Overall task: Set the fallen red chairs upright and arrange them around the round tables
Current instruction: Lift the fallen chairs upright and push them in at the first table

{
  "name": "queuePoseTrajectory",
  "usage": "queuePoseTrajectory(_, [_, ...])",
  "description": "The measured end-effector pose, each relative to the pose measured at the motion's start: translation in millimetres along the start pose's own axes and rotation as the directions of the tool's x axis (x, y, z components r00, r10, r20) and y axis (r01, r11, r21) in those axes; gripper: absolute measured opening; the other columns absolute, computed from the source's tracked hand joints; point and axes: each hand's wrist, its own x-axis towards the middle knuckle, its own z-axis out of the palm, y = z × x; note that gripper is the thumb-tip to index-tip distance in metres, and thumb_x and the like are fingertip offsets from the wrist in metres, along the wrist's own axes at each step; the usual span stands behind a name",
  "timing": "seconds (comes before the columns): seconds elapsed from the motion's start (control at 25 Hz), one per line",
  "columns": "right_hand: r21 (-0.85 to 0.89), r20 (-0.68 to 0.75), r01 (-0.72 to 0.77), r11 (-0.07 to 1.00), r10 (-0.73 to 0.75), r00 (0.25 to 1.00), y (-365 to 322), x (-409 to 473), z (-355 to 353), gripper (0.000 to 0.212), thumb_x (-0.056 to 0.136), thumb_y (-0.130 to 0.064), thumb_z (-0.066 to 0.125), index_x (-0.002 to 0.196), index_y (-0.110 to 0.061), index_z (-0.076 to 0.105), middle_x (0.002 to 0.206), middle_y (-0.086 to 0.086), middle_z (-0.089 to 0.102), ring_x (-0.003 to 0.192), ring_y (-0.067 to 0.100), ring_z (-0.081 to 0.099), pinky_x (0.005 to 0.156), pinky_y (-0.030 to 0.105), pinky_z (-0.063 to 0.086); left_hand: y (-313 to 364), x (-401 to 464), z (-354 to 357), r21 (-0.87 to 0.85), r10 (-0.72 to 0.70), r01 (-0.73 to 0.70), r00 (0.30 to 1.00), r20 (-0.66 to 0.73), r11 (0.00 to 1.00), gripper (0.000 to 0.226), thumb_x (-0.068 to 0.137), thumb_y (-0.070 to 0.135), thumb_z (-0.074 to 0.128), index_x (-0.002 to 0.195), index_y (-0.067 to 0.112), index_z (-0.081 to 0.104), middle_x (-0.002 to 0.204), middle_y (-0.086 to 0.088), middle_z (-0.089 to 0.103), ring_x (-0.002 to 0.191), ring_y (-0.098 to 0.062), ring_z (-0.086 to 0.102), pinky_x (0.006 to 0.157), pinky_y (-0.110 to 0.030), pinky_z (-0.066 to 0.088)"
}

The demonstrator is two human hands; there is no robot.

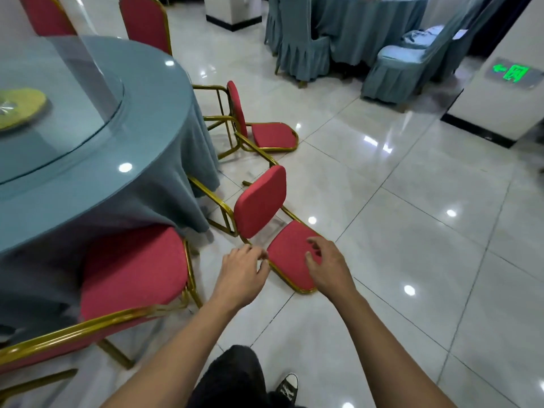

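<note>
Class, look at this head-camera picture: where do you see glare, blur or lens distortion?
Head view: ceiling lights glare as white spots on the glossy floor and on the round table; the wide lens bends the floor's tile lines and the pillar near the edges; the hands, left and right, look slightly motion-blurred.

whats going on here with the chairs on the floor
A person is reaching down with both hands to the nearer fallen red chair beside the round table. The left hand is at the gold frame, the right hand hovers over the backrest; neither grips yet. A second fallen chair lies behind it, and one upright chair is already at the table.
</note>
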Motion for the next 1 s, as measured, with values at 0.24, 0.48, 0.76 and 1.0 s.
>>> queuePoseTrajectory(0.24, [-0.041,0.05,-0.004,0.999,0.006,0.999,51.9,83.4,-62.9,0.032,0.098,-0.025,0.054,0.13,-0.025,0.058,0.122,0.0,0.058,0.11,0.014,0.056,0.087,0.026,0.042,47.5,75.0,54.5,-0.08,-0.082,0.083,0.997,0.006,0.993,0.024,0.101,0.035,0.046,0.118,0.028,0.061,0.119,0.007,0.061,0.111,-0.016,0.05,0.101,-0.039,0.041])
queuePoseTrajectory(0.48, [-0.129,0.15,0.001,0.992,0.018,0.988,91.4,181.3,-93.0,0.032,0.099,-0.025,0.054,0.131,-0.024,0.058,0.121,0.0,0.058,0.107,0.014,0.058,0.084,0.025,0.04,77.1,172.2,103.7,-0.182,-0.199,0.2,0.98,0.022,0.963,0.02,0.099,0.032,0.048,0.113,0.027,0.063,0.111,0.007,0.061,0.107,-0.017,0.053,0.097,-0.037,0.04])
queuePoseTrajectory(0.76, [-0.176,0.307,0.023,0.984,0.033,0.951,143.2,273.6,-94.7,0.033,0.099,-0.024,0.052,0.131,-0.025,0.057,0.117,-0.003,0.057,0.103,0.009,0.056,0.083,0.023,0.04,94.8,250.9,152.5,-0.225,-0.36,0.359,0.932,0.039,0.906,0.021,0.098,0.031,0.048,0.114,0.026,0.062,0.113,0.005,0.061,0.107,-0.02,0.052,0.097,-0.038,0.04])
queuePoseTrajectory(1.0, [-0.192,0.536,0.035,0.981,0.075,0.841,243.7,355.5,-49.3,0.034,0.097,-0.021,0.052,0.128,-0.032,0.056,0.112,-0.006,0.058,0.104,0.003,0.055,0.076,0.01,0.038,87.5,275.4,258.7,-0.32,-0.626,0.611,0.777,0.067,0.724,0.021,0.096,0.022,0.053,0.116,0.023,0.061,0.116,0.001,0.059,0.108,-0.023,0.053,0.099,-0.037,0.039])
